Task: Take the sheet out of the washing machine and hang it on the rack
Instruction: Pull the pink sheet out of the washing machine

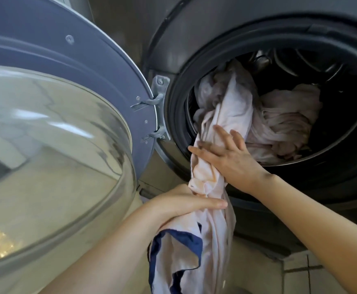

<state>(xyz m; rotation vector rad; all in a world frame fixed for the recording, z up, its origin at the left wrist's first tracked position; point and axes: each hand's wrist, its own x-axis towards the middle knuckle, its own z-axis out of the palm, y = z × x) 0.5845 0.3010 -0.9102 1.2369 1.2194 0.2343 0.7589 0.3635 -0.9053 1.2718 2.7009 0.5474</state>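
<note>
Sheet [222, 115]: pale pinkish-white cloth with a dark blue border at the lower end, wrung into a thick rope. Location: part out, part in. One end hangs below my hands toward the floor; the rope runs up over the dark rubber seal [175, 115] into the washing machine [194, 35], where the rest lies bunched and creased in the drum.

Hands: my left hand [186, 203] is wrapped round the rope low down, thumb lying across the front. My right hand [226, 153] rests on the rope at the drum mouth with fingers spread and mostly straight, not closed round it.

Step in hand: hauling out, roughly midway by my reckoning. Next move, as I judge: close the right hand higher up, pull hand over hand, keeping clear of the open door [56, 128]. Rack: not in view.
</note>
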